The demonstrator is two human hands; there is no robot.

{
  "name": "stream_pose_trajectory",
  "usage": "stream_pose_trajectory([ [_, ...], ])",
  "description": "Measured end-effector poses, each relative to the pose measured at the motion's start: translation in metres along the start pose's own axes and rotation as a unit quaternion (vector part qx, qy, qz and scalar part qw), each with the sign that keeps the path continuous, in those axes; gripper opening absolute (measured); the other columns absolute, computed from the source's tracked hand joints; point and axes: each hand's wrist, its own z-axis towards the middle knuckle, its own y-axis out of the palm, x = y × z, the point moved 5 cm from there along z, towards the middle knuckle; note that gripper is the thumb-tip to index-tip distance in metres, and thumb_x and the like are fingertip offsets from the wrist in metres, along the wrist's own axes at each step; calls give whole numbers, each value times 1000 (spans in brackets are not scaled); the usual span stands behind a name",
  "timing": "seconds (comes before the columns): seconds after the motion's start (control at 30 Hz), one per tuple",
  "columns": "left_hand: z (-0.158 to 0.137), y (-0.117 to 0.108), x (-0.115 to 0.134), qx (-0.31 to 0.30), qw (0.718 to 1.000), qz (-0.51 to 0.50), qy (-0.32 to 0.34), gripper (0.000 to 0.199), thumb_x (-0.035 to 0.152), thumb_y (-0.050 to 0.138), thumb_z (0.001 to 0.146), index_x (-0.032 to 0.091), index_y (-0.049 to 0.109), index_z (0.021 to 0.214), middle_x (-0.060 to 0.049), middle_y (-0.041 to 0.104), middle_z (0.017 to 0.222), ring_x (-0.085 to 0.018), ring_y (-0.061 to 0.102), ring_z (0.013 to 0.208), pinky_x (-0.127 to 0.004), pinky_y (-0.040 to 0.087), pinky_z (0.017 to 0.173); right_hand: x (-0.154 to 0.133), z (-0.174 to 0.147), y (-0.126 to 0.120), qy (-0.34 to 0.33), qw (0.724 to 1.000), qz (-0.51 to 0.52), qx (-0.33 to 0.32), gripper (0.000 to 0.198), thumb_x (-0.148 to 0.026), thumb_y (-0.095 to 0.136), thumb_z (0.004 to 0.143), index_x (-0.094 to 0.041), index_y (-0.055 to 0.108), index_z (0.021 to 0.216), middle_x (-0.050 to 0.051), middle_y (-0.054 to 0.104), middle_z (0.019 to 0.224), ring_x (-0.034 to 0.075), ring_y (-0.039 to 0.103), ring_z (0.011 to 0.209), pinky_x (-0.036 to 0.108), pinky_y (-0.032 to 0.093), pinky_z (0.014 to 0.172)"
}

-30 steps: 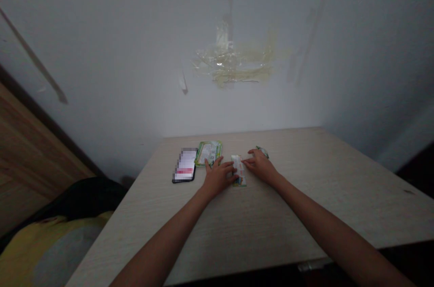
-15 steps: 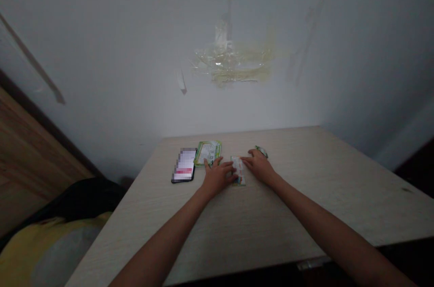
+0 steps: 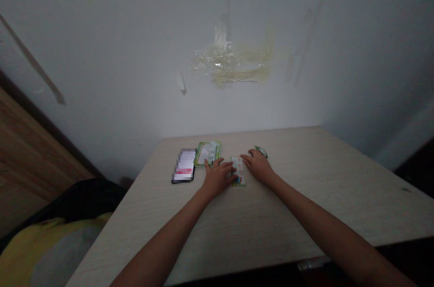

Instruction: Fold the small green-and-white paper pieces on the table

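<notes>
A small printed card or leaflet (image 3: 239,171) lies flat on the table, white with coloured print. My left hand (image 3: 219,177) rests at its left side with fingers spread, the fingertips over its left edge. My right hand (image 3: 259,165) lies at the upper right of the leaflet, its fingers stretched out and the tips at its edge. Beyond the left fingers is a larger green-and-white printed packet (image 3: 208,152). A small crumpled green-and-white piece (image 3: 261,150) sits just past my right hand, partly hidden by the fingers.
A phone (image 3: 185,166) with a lit, blurred screen lies left of the packet. The pale wooden table (image 3: 288,232) meets a wall (image 3: 142,52) with peeling tape (image 3: 233,63). Left of the table are yellow-and-grey cloth (image 3: 57,246) and a dark item (image 3: 88,196).
Almost nothing differs. My right fingertips have shifted very slightly at the leaflet's upper edge; my left hand stays in place.
</notes>
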Motion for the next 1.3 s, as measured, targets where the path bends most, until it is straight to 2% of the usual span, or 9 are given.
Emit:
stream_pose_trajectory([
  [0.2, -5, -7, 6, 20, 1000, 22, 10, 29, 48, 56, 87, 38, 62, 114, 3, 62, 129, -30, 39, 132, -77, -8, 104, 8, -2, 6, -32, 997, 65, 29, 33, -30, 53, 92, -24, 65, 122, 15, 55, 126, 27, 50, 117, 44, 39, 101],
  [0.33, -7, -9, 7, 44, 998, 46, 0, 33, 50, 53, 88, 41, 60, 119, 1, 63, 128, -31, 40, 132, -77, -8, 104, 9, -6, 7, -91, 984, 149, 44, 21, -27, 57, 89, -22, 75, 100, 13, 57, 121, 24, 55, 111, 41, 43, 98],
  [0.47, -7, -7, 5, 45, 997, 60, -7, 32, 48, 52, 89, 41, 60, 119, 1, 62, 129, -31, 40, 132, -77, -5, 106, 8, -11, 4, -134, 964, 227, 35, 13, -28, 65, 85, -23, 77, 86, 11, 60, 116, 22, 56, 110, 40, 44, 98],
  [0.63, -7, -5, 2, 41, 996, 72, -14, 34, 49, 50, 90, 43, 58, 122, 2, 59, 133, -32, 37, 135, -79, -1, 104, 7, -14, 5, -149, 950, 273, 6, 11, -30, 69, 82, -23, 77, 82, 10, 59, 119, 22, 55, 112, 40, 42, 100],
  [0.9, -6, -6, 1, 27, 997, 68, -27, 36, 54, 49, 88, 46, 58, 122, 4, 57, 136, -35, 30, 138, -80, -9, 101, 5, -10, 5, -109, 963, 245, 16, 12, -31, 68, 82, -22, 77, 85, 12, 59, 120, 24, 55, 111, 41, 42, 100],
  [1.3, -5, -6, 0, 26, 998, 52, -29, 35, 52, 53, 86, 45, 60, 120, 4, 56, 137, -36, 30, 138, -79, -8, 102, 3, -1, 5, -78, 981, 177, 29, 15, -29, 65, 84, -23, 77, 90, 12, 61, 115, 23, 56, 107, 38, 44, 97],
])
